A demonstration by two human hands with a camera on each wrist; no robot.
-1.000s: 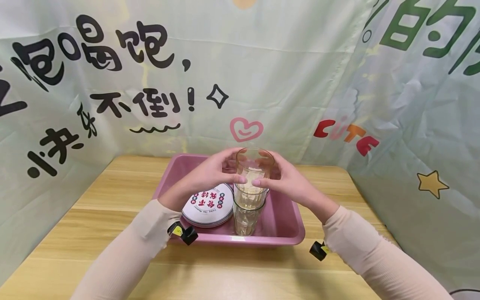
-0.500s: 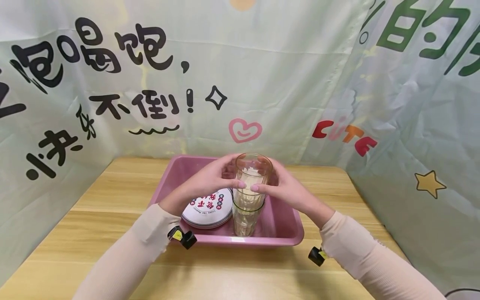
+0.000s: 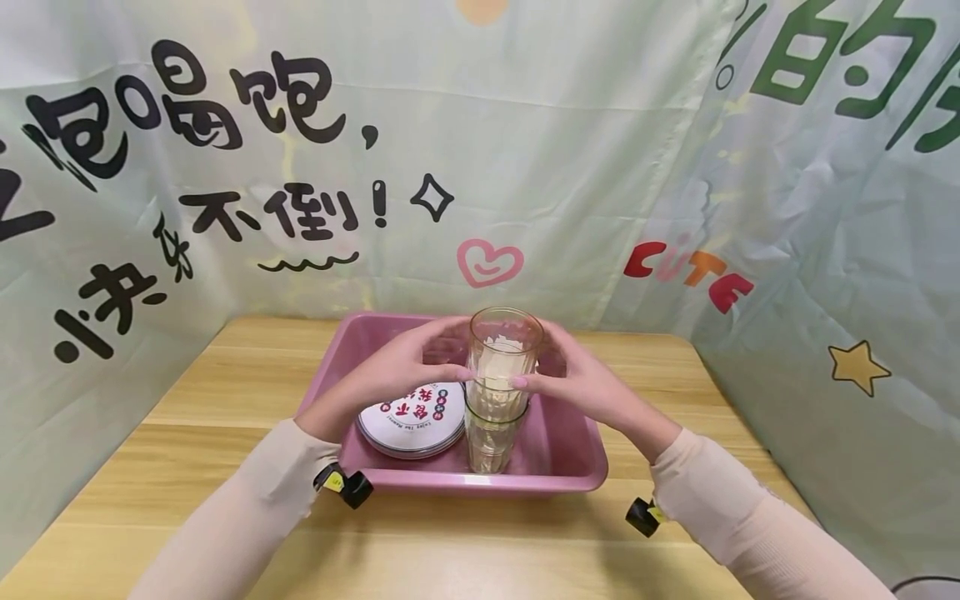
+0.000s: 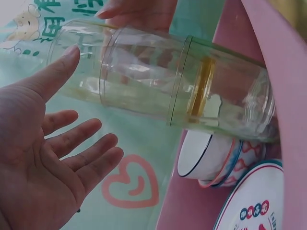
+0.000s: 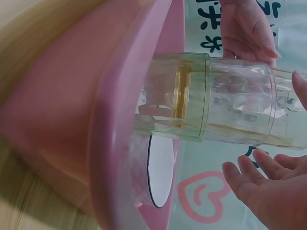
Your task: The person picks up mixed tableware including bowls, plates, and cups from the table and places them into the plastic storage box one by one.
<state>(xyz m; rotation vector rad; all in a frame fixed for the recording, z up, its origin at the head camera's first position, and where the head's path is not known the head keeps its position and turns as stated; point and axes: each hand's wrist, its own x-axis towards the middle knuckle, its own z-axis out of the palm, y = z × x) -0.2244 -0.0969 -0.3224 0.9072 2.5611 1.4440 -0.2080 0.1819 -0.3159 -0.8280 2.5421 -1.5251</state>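
Observation:
Nested clear glasses point(image 3: 497, 408) stand upright as a tall stack in a pink tub point(image 3: 480, 482); one has a green rim, and the top rim looks amber. My left hand point(image 3: 405, 362) is beside the upper glass. The left wrist view shows its fingers point(image 4: 84, 136) spread, off the glass, with the thumb near the top. On the other side is my right hand point(image 3: 592, 379), its fingers point(image 5: 252, 167) loosely bent and apart from the glass in the right wrist view. Whether the right thumb touches the glass I cannot tell.
Round white plates point(image 3: 411, 427) with red lettering lie stacked left of the glasses in the tub. Behind them, the left wrist view shows stacked patterned bowls point(image 4: 218, 155). The tub stands on a wooden table point(image 3: 480, 550) before a printed cloth backdrop point(image 3: 570, 167).
The glass stack came down slightly with both hands. My thumbs, earlier close together at its front, have since moved apart, the left hand drawing away leftward and the right a little rightward.

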